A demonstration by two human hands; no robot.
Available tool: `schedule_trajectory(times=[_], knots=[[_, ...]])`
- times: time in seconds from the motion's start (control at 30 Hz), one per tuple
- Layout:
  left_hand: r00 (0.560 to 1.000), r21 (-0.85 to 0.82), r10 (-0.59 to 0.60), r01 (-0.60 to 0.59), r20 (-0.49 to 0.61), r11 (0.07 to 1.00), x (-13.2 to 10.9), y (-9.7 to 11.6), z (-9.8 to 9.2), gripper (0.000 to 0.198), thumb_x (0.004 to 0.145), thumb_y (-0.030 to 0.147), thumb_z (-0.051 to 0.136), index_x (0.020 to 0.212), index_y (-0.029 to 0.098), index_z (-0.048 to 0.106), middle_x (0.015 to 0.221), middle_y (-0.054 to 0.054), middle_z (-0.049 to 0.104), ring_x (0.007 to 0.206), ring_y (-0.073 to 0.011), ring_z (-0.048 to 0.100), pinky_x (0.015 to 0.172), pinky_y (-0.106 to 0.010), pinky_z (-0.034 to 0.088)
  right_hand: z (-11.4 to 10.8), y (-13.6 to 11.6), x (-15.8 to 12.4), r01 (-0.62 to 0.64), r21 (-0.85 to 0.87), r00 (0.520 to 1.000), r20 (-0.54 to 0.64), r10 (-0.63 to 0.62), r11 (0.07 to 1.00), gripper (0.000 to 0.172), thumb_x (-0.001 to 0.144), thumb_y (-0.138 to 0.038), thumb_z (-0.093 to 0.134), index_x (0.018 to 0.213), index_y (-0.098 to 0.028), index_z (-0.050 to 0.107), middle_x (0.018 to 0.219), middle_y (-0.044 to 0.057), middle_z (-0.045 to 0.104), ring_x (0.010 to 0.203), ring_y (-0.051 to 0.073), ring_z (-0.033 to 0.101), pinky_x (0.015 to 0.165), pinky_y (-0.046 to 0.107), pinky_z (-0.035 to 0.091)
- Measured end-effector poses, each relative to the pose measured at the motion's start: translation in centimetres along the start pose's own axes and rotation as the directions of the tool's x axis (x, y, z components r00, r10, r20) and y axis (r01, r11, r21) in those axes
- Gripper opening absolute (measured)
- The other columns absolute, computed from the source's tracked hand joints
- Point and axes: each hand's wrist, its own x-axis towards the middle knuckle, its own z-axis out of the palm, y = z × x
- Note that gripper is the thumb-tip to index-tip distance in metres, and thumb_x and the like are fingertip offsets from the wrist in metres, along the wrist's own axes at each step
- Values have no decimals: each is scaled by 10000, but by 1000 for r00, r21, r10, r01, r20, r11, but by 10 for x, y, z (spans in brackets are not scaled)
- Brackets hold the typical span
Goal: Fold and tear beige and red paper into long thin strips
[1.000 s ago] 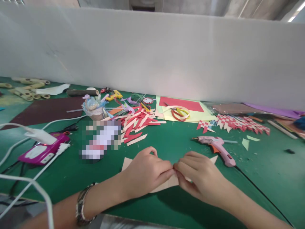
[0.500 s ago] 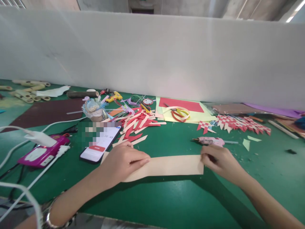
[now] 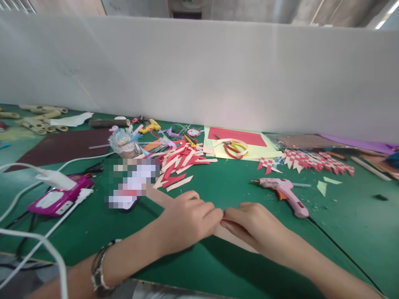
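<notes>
A long beige paper strip [image 3: 160, 197] runs slantwise beneath my hands, its far end near the phone and its near end showing under my right wrist. My left hand [image 3: 195, 218] is closed on the strip with thumb and fingers pressed together. Touching its fingertips, my right hand [image 3: 249, 226] pinches the strip as well. The fingers cover the middle of the strip, so I cannot tell whether it is folded there. Right of my hands lies a pink hot glue gun [image 3: 286, 192] with an orange trigger.
A phone [image 3: 134, 187], partly blurred out, lies left of my hands. Behind it are red and beige paper strips [image 3: 183, 162]. Scissors [image 3: 235, 148] rest on coloured sheets [image 3: 258, 154]. Woven red-white pieces [image 3: 314, 161] lie right. A magenta power strip [image 3: 60, 195] with white cables sits left.
My right hand has moved left and my left hand right, so they now meet on the strip. The strip has turned from level to slanting, and the glue gun's handle is uncovered.
</notes>
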Motion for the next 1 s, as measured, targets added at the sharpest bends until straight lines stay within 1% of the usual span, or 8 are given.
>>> schedule_trajectory(times=[0.13,0.27,0.43,0.53,0.67,0.8,0.87,1.0], knots=[[986,208,131,-107,-105,972,-1,1,5,242,813,107,402,587,168,463,475,40,411,437,-105,322,493,-266,271,1,1,-2,-21,168,999,31,16,986,347,942,-318,294,644,-196,424,518,-43,375,460,95,297,470,226,198],[983,318,147,-107,-106,942,-16,-19,-3,205,807,121,429,614,169,479,476,51,417,448,-98,345,516,-258,308,-6,11,-16,-123,345,989,123,85,930,337,943,-352,299,682,-194,442,576,-35,425,510,84,365,499,197,267],[995,457,14,35,-103,889,-57,-60,-23,222,782,93,442,582,189,443,477,63,477,438,-86,403,556,-243,352,-12,39,-45,-225,325,973,127,193,919,376,939,-376,293,641,-189,423,573,-26,431,511,89,392,502,210,304],[986,536,-124,166,-114,828,-74,-70,-30,193,775,109,451,606,199,472,472,50,491,455,-114,445,573,-265,370,-13,51,-57,-252,272,968,85,238,929,371,936,-359,308,629,-193,435,559,-21,429,508,100,411,480,218,315],[952,228,-257,291,-166,929,-53,-46,-27,166,804,108,415,799,186,563,680,0,636,668,-147,577,693,-272,413,-14,42,-54,-196,218,979,107,177,956,316,934,-291,336,685,-201,507,569,-12,488,510,109,444,473,228,320],[994,-108,-98,102,45,989,-16,-10,-14,353,851,332,439,1154,169,514,1112,-75,612,1015,-201,538,906,-337,363,-18,22,-40,-52,154,991,127,32,987,317,938,-273,337,707,-201,541,563,-11,511,514,108,469,478,234,296],[993,-208,-53,74,106,975,-10,-3,-7,348,870,420,429,1086,179,557,1025,-59,644,997,-199,541,967,-363,305,-21,19,-38,7,116,992,126,-22,993,320,939,-279,339,711,-199,548,568,-8,516,527,109,476,494,232,302],[978,-303,-152,189,141,934,-18,-1,-2,316,942,243,330,768,187,588,660,33,638,615,-100,538,928,-316,304,-22,21,-39,30,70,996,78,-36,997,241,918,-225,386,743,-200,549,636,0,548,588,116,480,559,228,334]])
